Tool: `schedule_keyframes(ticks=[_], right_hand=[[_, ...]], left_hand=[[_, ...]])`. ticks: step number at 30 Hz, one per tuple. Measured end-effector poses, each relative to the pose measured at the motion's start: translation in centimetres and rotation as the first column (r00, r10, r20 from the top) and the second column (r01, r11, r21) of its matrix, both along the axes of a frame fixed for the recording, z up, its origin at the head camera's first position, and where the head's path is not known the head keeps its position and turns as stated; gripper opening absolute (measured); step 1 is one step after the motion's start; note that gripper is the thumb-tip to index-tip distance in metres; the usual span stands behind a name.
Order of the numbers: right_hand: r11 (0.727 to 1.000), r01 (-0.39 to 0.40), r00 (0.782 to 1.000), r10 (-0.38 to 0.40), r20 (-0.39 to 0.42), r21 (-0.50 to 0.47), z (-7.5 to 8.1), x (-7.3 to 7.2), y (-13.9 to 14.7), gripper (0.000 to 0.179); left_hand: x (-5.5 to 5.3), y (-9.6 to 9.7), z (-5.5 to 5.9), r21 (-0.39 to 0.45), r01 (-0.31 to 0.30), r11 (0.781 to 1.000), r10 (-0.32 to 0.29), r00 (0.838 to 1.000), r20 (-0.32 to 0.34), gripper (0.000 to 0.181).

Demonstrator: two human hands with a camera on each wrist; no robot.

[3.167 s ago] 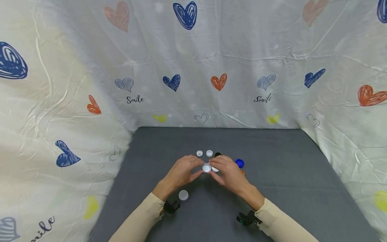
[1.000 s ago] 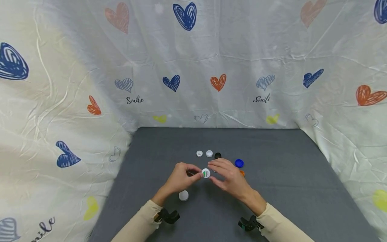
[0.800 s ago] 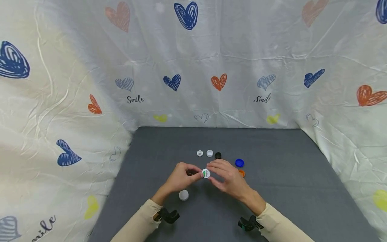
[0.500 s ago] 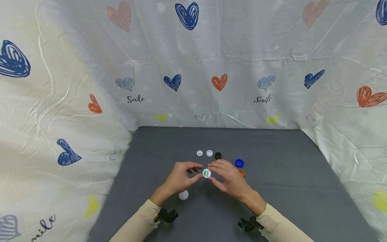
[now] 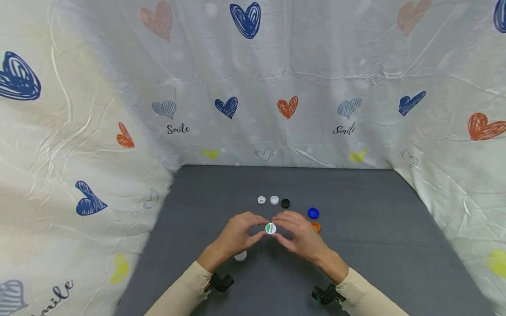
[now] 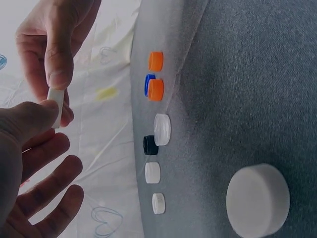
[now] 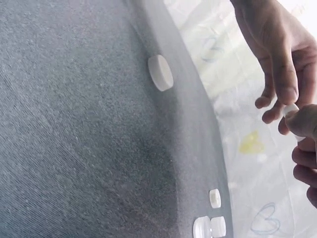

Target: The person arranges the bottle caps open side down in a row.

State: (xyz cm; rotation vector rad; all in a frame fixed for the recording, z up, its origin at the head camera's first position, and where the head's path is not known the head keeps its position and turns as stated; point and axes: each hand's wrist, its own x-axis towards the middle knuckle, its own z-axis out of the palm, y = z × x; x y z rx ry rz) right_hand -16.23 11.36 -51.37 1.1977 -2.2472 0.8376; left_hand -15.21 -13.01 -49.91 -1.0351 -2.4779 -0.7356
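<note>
Both hands meet over the cloth, each pinching the rim of one small white bottle cap point(image 5: 270, 228). Its printed top, with a green patch, faces the head camera. My left hand point(image 5: 239, 232) grips it from the left with the thumb in front; in the left wrist view its other fingers point(image 6: 54, 193) are spread. From the opposite side my right hand point(image 5: 301, 235) pinches the cap between thumb and fingers. A larger white cap point(image 5: 240, 256) lies beside the left wrist, partly covered by it in the head view.
Beyond the hands lie two small white caps point(image 5: 274, 200), a black cap point(image 5: 285, 203), a blue cap point(image 5: 313, 213) and two orange caps point(image 5: 316, 226). A clear whitish cap point(image 6: 162, 129), hidden in the head view, sits near the black one. Grey cloth point(image 5: 375, 245) covers the table.
The held cap showed its hollow side earlier; now its printed top shows. Half a second ago the left fingers stood slightly off it; now they pinch its rim.
</note>
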Motion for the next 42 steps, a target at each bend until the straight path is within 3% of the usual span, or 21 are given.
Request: schedule_keyframes(ticks=[5,16,26,35,39,42], right_hand=[[1.000,0.004,1.000,-0.005,0.030,0.028,-0.8,1.0,-0.5,0.035],[0.992,0.034,0.996,-0.043,0.076,0.119,-4.2,3.2,-2.0,0.030],[0.982,0.048,0.992,-0.068,0.105,0.182,-6.3,4.1,-2.6,0.026],[0.975,0.062,0.989,-0.089,0.117,0.214,-7.0,4.7,-2.8,0.029],[0.974,0.067,0.988,-0.095,0.121,0.218,-7.0,4.8,-2.7,0.031],[0.972,0.060,0.989,-0.089,0.120,0.227,-6.8,4.8,-2.6,0.032]], left_hand=[[0.6,-0.6,-0.5,-0.069,0.039,0.997,-0.039,0.999,-0.005,0.023],[2.2,-1.4,-3.5,-0.241,0.068,0.968,-0.051,0.996,0.075,0.020],[2.7,-1.2,-5.7,-0.350,0.082,0.933,-0.104,0.994,-0.044,0.017],[3.3,-0.7,-6.3,-0.472,0.048,0.880,-0.110,0.988,-0.105,0.016],[3.5,-0.7,-6.1,-0.476,0.051,0.878,-0.113,0.988,-0.103,0.016],[3.3,-0.9,-6.0,-0.450,0.067,0.890,-0.124,0.987,-0.098,0.019]])
